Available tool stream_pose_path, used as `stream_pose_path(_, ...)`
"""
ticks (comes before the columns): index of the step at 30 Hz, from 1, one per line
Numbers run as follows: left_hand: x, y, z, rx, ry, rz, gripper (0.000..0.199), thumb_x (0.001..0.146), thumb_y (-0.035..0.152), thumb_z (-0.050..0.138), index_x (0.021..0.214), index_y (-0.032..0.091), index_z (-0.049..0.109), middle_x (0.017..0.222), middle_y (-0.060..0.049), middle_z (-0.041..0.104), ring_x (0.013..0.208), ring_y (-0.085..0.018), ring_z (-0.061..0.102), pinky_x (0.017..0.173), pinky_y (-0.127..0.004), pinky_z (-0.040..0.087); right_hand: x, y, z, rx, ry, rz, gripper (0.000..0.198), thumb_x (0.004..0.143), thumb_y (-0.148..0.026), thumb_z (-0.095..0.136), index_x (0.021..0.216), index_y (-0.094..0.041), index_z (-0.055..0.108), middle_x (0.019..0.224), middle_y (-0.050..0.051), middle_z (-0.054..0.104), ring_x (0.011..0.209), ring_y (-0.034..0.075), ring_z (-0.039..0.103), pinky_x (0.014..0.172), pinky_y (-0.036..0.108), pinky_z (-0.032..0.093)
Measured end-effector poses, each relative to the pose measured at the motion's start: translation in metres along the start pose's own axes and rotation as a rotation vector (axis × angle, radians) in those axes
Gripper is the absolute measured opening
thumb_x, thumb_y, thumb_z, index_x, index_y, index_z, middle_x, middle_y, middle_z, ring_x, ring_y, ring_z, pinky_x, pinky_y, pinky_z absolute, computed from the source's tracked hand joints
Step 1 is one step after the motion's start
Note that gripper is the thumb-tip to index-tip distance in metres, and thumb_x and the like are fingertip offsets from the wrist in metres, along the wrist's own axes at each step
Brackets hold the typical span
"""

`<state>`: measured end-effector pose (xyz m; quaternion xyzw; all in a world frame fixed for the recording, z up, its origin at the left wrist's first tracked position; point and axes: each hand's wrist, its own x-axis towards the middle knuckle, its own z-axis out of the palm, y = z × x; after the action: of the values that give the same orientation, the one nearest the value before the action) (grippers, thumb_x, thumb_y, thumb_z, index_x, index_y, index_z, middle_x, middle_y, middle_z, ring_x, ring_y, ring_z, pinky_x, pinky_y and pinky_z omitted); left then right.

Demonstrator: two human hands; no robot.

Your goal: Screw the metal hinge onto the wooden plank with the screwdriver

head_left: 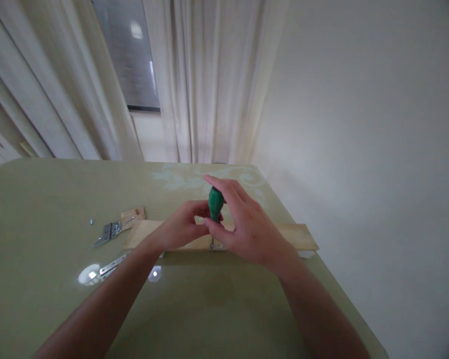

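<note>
Green table (41,209), board (299,235) across it, right hand (247,227) fingers pinched screwdriver (216,203) upright over hinge (217,245), left hand (181,229) fingers curled at shaft.

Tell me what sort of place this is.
Probably a room in a home, used here for small woodwork: pale curtains hang over a window, and a green-covered table holds a wooden board and loose metal hinges.
</note>
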<state>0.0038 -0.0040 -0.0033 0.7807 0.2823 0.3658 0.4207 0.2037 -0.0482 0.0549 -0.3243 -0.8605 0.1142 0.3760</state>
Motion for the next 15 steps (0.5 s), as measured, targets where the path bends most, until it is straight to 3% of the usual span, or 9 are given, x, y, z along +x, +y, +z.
stream_pose_path(4, 0.0002, 0.0033, 0.0006, 0.005, -0.031, 0.002, 0.020, 0.086, 0.029, 0.082, 0.100, 0.016, 0.074, 0.096, -0.003, 0.078, 0.091, -0.020, 0.072, 0.085, -0.031, 0.060, 0.0000, -0.0010, 0.0006, -0.014, 0.031, 0.020, 0.060, 0.099, -0.014, 0.060, 0.155, -0.029, 0.044, 0.141, 0.010, 0.061, 0.131, 0.025, 0.061, 0.109, 0.045, 0.056)
stream_pose_path(6, 0.0002, 0.0039, 0.0000, -0.007, -0.069, 0.018, 0.014, 0.090, 0.027, 0.076, 0.098, 0.016, 0.074, 0.097, -0.004, 0.078, 0.092, -0.020, 0.072, 0.090, -0.033, 0.059, -0.0005, -0.0014, 0.0013, 0.002, 0.020, -0.013, 0.067, 0.096, -0.008, 0.056, 0.158, -0.030, 0.040, 0.149, 0.010, 0.057, 0.137, 0.024, 0.058, 0.114, 0.044, 0.053)
stream_pose_path(9, 0.0003, 0.0032, -0.0002, 0.010, -0.024, 0.009, 0.008, 0.090, 0.023, 0.073, 0.092, 0.015, 0.072, 0.090, -0.003, 0.076, 0.089, -0.019, 0.070, 0.086, -0.032, 0.058, -0.0009, -0.0011, 0.0031, -0.005, 0.040, -0.036, 0.072, 0.097, -0.014, 0.064, 0.161, -0.033, 0.036, 0.152, 0.009, 0.054, 0.142, 0.027, 0.053, 0.120, 0.050, 0.048)
stream_pose_path(12, 0.0004, 0.0031, 0.0013, 0.010, 0.020, -0.004, 0.018, 0.085, 0.025, 0.079, 0.099, 0.016, 0.072, 0.095, -0.002, 0.076, 0.089, -0.020, 0.070, 0.081, -0.029, 0.058, -0.0010, 0.0002, 0.0047, -0.031, 0.100, 0.013, 0.065, 0.099, -0.024, 0.071, 0.157, -0.033, 0.042, 0.138, 0.009, 0.061, 0.129, 0.027, 0.061, 0.111, 0.049, 0.056)
stream_pose_path(15, 0.0011, 0.0048, 0.0031, -0.047, -0.005, 0.027, 0.019, 0.089, 0.028, 0.078, 0.103, 0.016, 0.074, 0.101, -0.004, 0.079, 0.093, -0.021, 0.072, 0.086, -0.032, 0.059, -0.0016, 0.0006, 0.0046, -0.010, 0.101, 0.020, 0.064, 0.100, -0.017, 0.065, 0.157, -0.034, 0.042, 0.139, 0.008, 0.060, 0.128, 0.025, 0.062, 0.107, 0.046, 0.058)
